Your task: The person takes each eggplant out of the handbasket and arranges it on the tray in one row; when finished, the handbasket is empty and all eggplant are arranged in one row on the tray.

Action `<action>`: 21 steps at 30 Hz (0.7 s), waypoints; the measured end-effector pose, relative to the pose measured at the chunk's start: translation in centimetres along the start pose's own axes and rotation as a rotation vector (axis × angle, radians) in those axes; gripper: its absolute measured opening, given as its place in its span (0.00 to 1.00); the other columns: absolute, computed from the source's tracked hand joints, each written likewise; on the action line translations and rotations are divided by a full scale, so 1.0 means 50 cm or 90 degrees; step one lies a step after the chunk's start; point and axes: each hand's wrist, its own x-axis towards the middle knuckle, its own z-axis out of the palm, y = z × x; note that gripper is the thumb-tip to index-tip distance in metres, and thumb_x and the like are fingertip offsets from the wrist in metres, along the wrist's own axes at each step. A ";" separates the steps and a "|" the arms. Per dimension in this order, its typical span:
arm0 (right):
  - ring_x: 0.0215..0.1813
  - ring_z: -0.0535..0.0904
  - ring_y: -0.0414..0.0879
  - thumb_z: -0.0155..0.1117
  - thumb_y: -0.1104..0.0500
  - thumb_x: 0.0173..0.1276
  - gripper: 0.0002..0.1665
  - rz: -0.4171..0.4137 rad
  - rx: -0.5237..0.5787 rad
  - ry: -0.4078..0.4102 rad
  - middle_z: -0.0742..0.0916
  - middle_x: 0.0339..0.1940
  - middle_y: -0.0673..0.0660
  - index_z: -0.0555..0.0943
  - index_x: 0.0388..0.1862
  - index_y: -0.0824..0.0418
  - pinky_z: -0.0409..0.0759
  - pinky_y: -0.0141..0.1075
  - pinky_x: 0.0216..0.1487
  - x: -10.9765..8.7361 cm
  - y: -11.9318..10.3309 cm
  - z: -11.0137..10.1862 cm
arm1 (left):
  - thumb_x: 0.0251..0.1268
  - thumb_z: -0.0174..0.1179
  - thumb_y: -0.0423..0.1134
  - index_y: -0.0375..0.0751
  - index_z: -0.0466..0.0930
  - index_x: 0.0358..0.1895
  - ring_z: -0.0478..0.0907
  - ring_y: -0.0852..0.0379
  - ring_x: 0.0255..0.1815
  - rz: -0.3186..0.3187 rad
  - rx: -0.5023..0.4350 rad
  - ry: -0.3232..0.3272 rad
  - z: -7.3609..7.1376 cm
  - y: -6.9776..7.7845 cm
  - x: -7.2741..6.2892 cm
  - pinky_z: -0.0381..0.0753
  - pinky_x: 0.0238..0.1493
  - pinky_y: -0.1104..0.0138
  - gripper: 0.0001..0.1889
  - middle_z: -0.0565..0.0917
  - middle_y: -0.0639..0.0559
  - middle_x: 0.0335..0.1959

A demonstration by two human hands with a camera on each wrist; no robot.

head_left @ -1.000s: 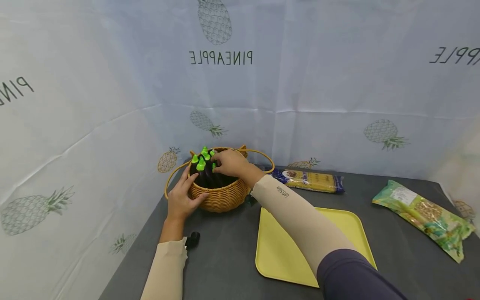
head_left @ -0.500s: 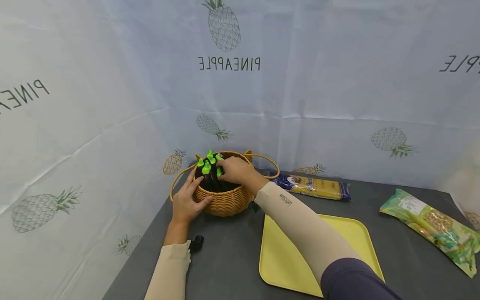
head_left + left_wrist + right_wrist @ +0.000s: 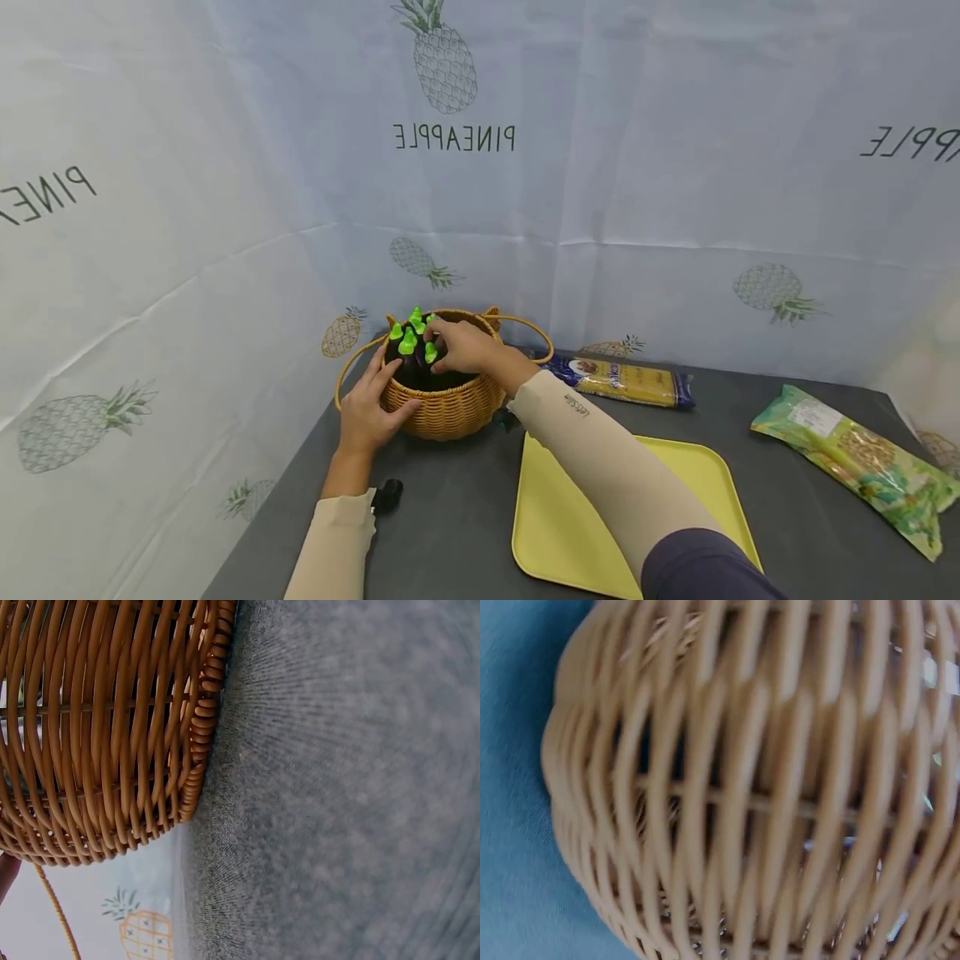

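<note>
The tan wicker basket [image 3: 444,419] stands at the back left and holds several dark eggplants [image 3: 408,342] with bright green caps. My left hand [image 3: 364,415] holds the basket's left side, fingers over the rim and thumb along the front outside. Reaching in from the right, my right hand [image 3: 471,347] pinches an eggplant [image 3: 431,353] near its green cap; its lower body is hidden in the basket. Both wrist views are filled mostly by woven basket wall [image 3: 112,712], and a left fingertip [image 3: 7,871] touches it in the left wrist view.
A yellow tray [image 3: 555,533] lies under my right forearm. Behind it is a blue and yellow pasta packet [image 3: 626,382]. A green bag [image 3: 855,462] rests at the right. Looped handles [image 3: 528,323] stick out from the basket's sides. Pineapple-print cloth [image 3: 645,183] hangs behind.
The head view has shifted slightly. My right hand has moved a little lower against the basket, and more of the pinched eggplant's green cap shows. My left hand has stayed on the rim.
</note>
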 end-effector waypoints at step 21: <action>0.50 0.79 0.52 0.64 0.59 0.70 0.28 -0.108 0.579 0.539 0.78 0.53 0.60 0.67 0.66 0.54 0.81 0.40 0.42 -0.205 0.020 -0.084 | 0.54 0.48 0.79 0.47 0.76 0.64 0.77 0.34 0.54 -0.023 -0.004 -0.015 -0.003 -0.002 0.002 0.78 0.39 0.43 0.45 0.69 0.45 0.70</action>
